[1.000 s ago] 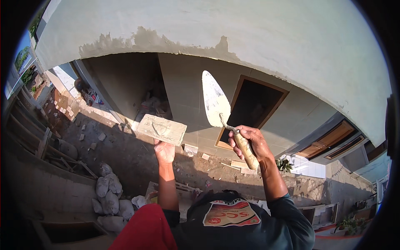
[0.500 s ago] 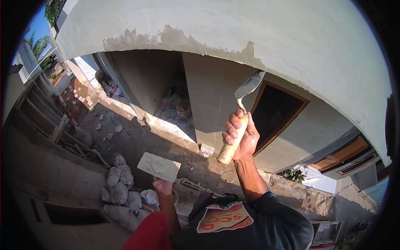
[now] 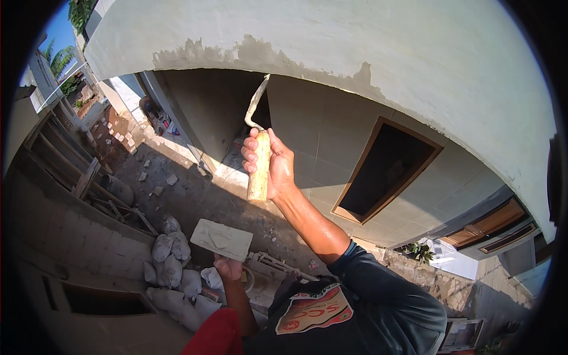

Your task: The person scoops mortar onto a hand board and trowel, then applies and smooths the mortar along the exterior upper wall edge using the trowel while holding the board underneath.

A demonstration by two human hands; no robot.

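Note:
My right hand grips the wooden handle of a trowel, raised at the centre with its blade seen nearly edge-on. The blade's tip is at the lower edge of a pale plastered overhang; I cannot tell if they touch. A ragged band of darker grey plaster runs along that edge. Lower down, my left hand holds a rectangular board coated in pale mortar, its fingers mostly beneath it.
Below lie a rubble-strewn ground, white sacks and timber framing on the left. A doorway, a dark framed window, a wooden door and a plant are along the wall.
My right hand with the trowel has moved up and leftward toward the overhang's edge, the blade turning edge-on. The board in my left hand has dropped lower in view since a second ago.

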